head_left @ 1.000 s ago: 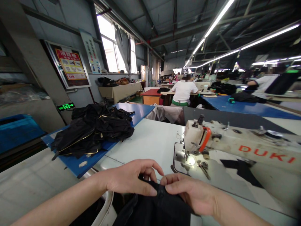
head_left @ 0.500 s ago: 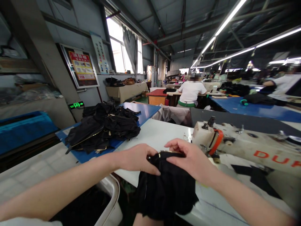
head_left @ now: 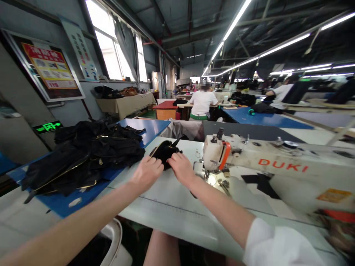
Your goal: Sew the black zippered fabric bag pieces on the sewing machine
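A black fabric piece with a gold zipper [head_left: 163, 150] is held just above the pale sewing table [head_left: 177, 199], left of the sewing machine [head_left: 249, 155]. My left hand [head_left: 148, 170] has its fingers curled on the piece's left side, by the zipper. My right hand [head_left: 181, 166] grips its right edge, with fingertips partly hidden by the fabric. The machine's needle area, lit by a small lamp, lies just right of my right hand. Black cut pieces [head_left: 260, 184] rest beneath the machine arm.
Black zippered pieces [head_left: 88, 151] are heaped on a blue table [head_left: 155, 127] at the left. A white bin [head_left: 118, 236] stands below the table's front edge. Ahead, a person in a white top [head_left: 201, 101] sits at another table; another person [head_left: 283, 92] is at the right.
Both hands have carried the black piece from over my lap forward onto the table area, and it is now bunched between them. The view has turned to the right.
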Action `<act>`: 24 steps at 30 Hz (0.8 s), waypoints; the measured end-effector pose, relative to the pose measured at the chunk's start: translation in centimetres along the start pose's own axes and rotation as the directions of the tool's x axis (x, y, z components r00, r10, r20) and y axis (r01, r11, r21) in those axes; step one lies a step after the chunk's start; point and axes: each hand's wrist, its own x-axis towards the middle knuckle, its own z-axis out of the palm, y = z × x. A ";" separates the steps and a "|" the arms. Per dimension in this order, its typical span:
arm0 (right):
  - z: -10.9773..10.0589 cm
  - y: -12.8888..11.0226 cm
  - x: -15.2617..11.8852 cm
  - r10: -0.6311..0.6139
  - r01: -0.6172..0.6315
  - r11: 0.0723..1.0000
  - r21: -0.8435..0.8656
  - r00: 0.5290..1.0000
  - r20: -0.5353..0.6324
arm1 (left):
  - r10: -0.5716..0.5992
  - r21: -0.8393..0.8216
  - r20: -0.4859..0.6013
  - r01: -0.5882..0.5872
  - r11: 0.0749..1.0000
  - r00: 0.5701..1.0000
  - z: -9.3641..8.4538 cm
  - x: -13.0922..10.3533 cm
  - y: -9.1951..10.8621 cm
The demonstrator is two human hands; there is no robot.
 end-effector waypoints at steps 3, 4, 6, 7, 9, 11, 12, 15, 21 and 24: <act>3.1 0.0 -3.9 0.023 -0.022 1.000 -0.015 0.995 0.097 | 0.072 -0.075 0.104 -0.065 0.995 0.992 3.3 -1.3 4.5; 3.4 -0.1 -5.2 0.038 -0.036 0.999 -0.021 0.993 0.116 | 0.077 -0.101 0.116 -0.066 0.993 0.990 3.8 -1.6 5.6; 2.9 -0.4 -7.5 0.058 -0.057 0.998 -0.009 0.990 0.131 | 0.061 -0.145 0.123 -0.043 0.988 0.991 4.2 -2.1 7.1; 2.2 -0.5 -8.6 0.062 -0.064 0.998 0.019 0.990 0.128 | 0.047 -0.161 0.122 -0.027 0.987 0.991 4.2 -2.2 7.4; 0.4 -0.4 -11.0 0.067 -0.079 0.990 0.116 0.993 0.100 | 0.038 -0.184 0.126 -0.014 0.983 0.991 4.2 -2.2 7.6; -1.7 0.8 -13.7 0.103 -0.115 0.969 0.218 0.993 0.063 | 0.046 -0.200 0.131 -0.019 0.980 0.990 4.4 -2.1 7.5; -2.7 1.9 -15.3 0.140 -0.151 0.957 0.248 0.988 0.060 | 0.048 -0.206 0.133 -0.019 0.978 0.990 4.7 -2.0 7.5; -5.1 7.2 -19.8 0.358 -0.355 0.914 0.195 0.934 0.020 | 0.036 -0.215 0.126 -0.008 0.977 0.991 5.3 -1.5 7.5; -7.0 17.9 -24.2 0.668 -0.633 0.722 -0.280 0.743 0.042 | 0.001 -0.254 0.139 0.035 0.967 0.990 4.8 -0.3 8.2; -6.7 19.2 -23.8 0.640 -0.588 0.746 -0.313 0.762 0.094 | -0.034 -0.250 0.128 0.065 0.966 0.991 3.9 -0.3 8.9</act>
